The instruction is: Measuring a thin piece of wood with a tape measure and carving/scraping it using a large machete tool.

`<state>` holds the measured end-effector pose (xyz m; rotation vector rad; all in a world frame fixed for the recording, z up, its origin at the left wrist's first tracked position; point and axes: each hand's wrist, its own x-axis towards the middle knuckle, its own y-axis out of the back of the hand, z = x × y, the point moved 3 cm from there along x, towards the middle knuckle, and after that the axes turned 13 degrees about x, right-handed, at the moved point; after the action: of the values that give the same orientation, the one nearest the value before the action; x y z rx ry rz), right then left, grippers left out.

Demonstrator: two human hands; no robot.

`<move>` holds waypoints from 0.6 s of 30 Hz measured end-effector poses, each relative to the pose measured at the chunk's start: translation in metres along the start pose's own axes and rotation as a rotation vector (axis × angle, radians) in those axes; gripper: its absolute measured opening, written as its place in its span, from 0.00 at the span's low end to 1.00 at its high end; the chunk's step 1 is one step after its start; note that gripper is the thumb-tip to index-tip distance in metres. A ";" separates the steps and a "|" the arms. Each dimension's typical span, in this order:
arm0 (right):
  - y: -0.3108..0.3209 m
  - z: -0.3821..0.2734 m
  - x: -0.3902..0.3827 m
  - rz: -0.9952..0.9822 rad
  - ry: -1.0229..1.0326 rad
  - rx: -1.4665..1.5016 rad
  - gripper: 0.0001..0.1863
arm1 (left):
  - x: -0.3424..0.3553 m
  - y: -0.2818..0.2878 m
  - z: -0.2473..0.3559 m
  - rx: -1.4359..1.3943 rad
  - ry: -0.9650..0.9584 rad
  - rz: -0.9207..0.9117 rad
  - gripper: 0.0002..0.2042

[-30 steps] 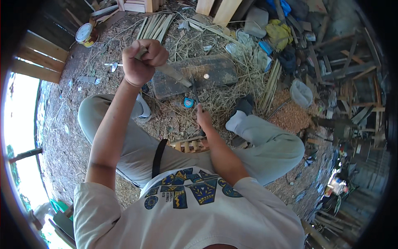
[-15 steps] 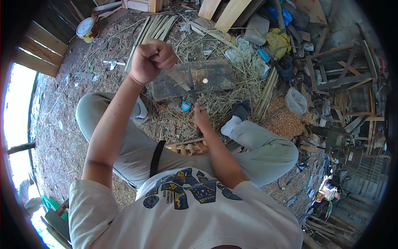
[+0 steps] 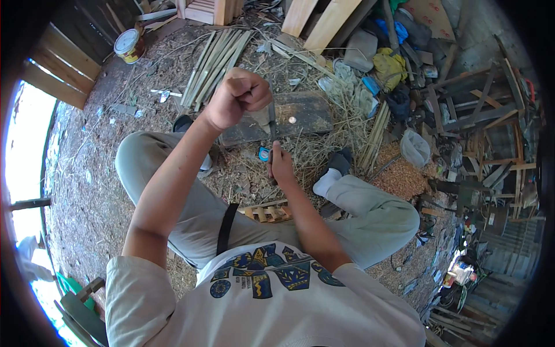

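My left hand (image 3: pixel 240 99) is a closed fist, raised over the wooden block (image 3: pixel 312 110) on the ground. It grips the upper end of a pale wooden stick (image 3: pixel 260 117), which slants down toward the block. Most of the held end is hidden by the fist. In my right hand (image 3: pixel 281 165) is a large knife, its long dark blade (image 3: pixel 273 122) pointing away from me and lying against the stick's lower end. A small pale round piece (image 3: pixel 292 120) lies on the block. Just left of my right hand, a blue tape measure (image 3: pixel 264 154) rests on the ground.
Split strips (image 3: pixel 215 62) lie beyond the block, and more strips (image 3: pixel 380 124) to its right. Shavings (image 3: pixel 399 176) are heaped beside a clear plastic bag (image 3: pixel 415 147). A lidded bucket (image 3: pixel 128 46) stands far left. Boards (image 3: pixel 329 26) lean at the back. A slatted wooden piece (image 3: pixel 266 213) lies near my lap.
The whole view has shifted slightly. My left fist is a little farther right, nearer the blade. Both hands keep their holds on the stick and the knife.
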<state>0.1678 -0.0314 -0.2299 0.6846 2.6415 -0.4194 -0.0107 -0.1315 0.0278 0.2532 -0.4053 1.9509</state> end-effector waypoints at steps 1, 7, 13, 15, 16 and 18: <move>-0.004 0.000 0.001 -0.061 0.117 0.115 0.34 | -0.003 0.003 0.000 0.006 0.002 0.008 0.24; 0.071 0.083 0.002 0.258 -0.391 -0.252 0.36 | -0.006 0.029 -0.002 -0.068 -0.027 0.066 0.21; 0.043 0.041 0.007 0.188 -0.312 -0.208 0.34 | -0.006 0.041 -0.002 -0.114 -0.062 0.087 0.24; 0.025 0.018 0.016 0.124 -0.147 -0.162 0.33 | 0.000 0.038 -0.002 -0.054 -0.025 0.084 0.25; 0.014 0.005 0.018 0.050 0.019 -0.116 0.33 | 0.003 0.037 -0.003 -0.060 -0.023 0.081 0.25; -0.029 -0.042 0.004 -0.018 0.082 -0.050 0.32 | -0.005 0.042 -0.001 -0.038 -0.037 0.104 0.25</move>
<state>0.1375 -0.0388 -0.1894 0.6768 2.7266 -0.3363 -0.0469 -0.1506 0.0188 0.2477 -0.4877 2.0402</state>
